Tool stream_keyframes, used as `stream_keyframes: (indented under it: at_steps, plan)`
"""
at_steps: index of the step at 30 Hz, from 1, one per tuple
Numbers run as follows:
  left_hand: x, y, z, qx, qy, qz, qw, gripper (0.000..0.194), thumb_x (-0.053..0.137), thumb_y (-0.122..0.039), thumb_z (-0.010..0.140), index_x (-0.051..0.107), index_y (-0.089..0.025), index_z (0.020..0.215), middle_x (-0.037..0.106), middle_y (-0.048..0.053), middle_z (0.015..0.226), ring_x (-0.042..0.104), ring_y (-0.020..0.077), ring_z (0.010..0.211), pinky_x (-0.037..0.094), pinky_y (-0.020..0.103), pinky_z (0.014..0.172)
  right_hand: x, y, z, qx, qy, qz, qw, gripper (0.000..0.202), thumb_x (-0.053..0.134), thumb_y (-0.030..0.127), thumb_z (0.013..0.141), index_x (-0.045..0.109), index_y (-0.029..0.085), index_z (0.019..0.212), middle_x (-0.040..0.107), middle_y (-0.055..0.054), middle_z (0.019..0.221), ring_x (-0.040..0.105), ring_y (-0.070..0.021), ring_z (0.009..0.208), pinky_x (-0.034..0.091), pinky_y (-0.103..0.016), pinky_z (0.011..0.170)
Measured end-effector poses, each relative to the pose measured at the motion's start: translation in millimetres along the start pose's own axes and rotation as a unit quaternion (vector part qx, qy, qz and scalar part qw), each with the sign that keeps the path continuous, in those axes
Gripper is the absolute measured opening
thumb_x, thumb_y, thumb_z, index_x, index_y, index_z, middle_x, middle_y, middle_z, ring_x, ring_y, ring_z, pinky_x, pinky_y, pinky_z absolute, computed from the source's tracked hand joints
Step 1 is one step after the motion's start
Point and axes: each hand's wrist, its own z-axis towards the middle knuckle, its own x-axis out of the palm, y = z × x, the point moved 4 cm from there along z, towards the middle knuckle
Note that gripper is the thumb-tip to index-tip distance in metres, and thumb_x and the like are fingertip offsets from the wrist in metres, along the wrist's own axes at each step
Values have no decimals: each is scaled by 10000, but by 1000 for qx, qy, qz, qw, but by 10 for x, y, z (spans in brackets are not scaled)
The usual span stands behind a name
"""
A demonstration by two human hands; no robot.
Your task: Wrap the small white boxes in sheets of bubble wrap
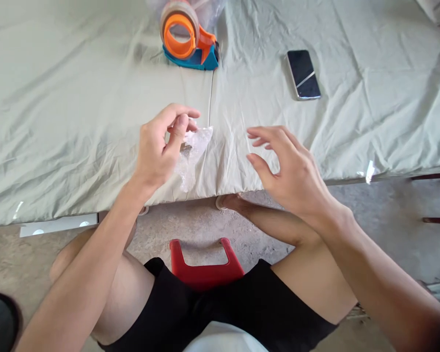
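1. Small clear plastic bag (196, 151): centre of frame, over the near edge of the cloth-covered counter (77, 107). Left hand (157, 149) is nearer; its grip looks pinched on the bag's upper part.
2. Bag hangs down and right of those fingertips, long axis roughly top to bottom, slightly slanted. Contents: can't tell.
3. Right hand (291, 166): right of centre, grip loose, nothing in it, thumb and fingers apart, facing the bag across a gap.
4. Writing: none legible on tape dispenser (207, 51), upper centre, or smartphone (302, 68), upper right. No brands readable.
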Motion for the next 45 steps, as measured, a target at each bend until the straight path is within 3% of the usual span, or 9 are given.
stream_keyframes:
  at_steps: [7,11,17,19,23,28,33,41,45]
  plan:
    - [58,-241,23,61,-161,-29,985,280,499,-475,1272,676,-317,1121,728,-39,980,744,131,850,633,426,758,255,450,401,-145,-130,107,975,314,458,146,1186,709,297,1298,852,-27,1413,785,-219,1369,613,-475,1168]
    - [99,-141,-41,-14,-135,-27,990,264,429,-242,1261,566,-302,1043,724,-23,992,731,138,811,612,389,704,526,477,473,-234,-49,87,967,301,454,256,1198,750,289,1154,888,-14,1184,854,-248,1085,607,-485,1036]
    - [35,175,-222,-46,-20,137,989,155,551,-211,1160,612,-302,1269,789,53,1234,792,237,1189,667,420,1002,701,115,583,-87,45,-55,994,367,475,389,1219,804,280,1100,811,-57,902,793,-291,863,579,-573,1050]
    - [34,252,-278,-44,8,152,987,294,595,-188,1118,604,-301,1389,774,81,1364,764,266,1310,669,444,1067,746,23,607,-81,28,-56,995,237,582,338,1183,788,287,1291,852,-94,1101,811,-357,1041,577,-611,1082]
    - [1,347,-319,-56,29,148,987,469,642,-207,1100,562,-336,1543,696,97,1517,705,306,1455,658,483,1152,960,-51,684,-118,48,-5,992,607,661,175,1091,554,297,1676,691,-133,1659,682,-434,1480,565,-680,1183]
    - [-146,581,-261,-58,-12,182,981,377,698,-302,1098,677,-406,1459,657,79,1598,667,352,1511,578,567,1274,1187,-121,820,-85,69,82,991,564,654,202,1073,594,332,1618,680,-115,1595,718,-356,1386,631,-622,1163]
    - [-121,871,-241,-67,-14,243,968,249,723,-499,1072,766,-387,1291,450,-23,1878,250,473,1824,308,831,1397,1100,-376,928,-34,61,160,985,432,700,217,1050,660,311,1470,693,-106,1505,765,-299,1254,678,-546,1121]
    - [-47,620,-187,-7,61,210,976,527,620,-296,1115,663,-506,1596,426,-105,1903,205,361,1858,117,801,1510,726,-1229,938,87,-14,76,993,332,668,423,1181,632,254,1464,636,-157,1582,723,-331,1361,693,-558,1110]
    - [-61,465,-165,-50,134,328,934,642,492,-208,1167,521,-447,1762,218,-112,1977,48,324,1876,6,707,1550,796,-1325,966,100,-46,77,991,355,656,496,1151,670,350,1475,668,-112,1586,715,-379,1411,663,-644,1169]
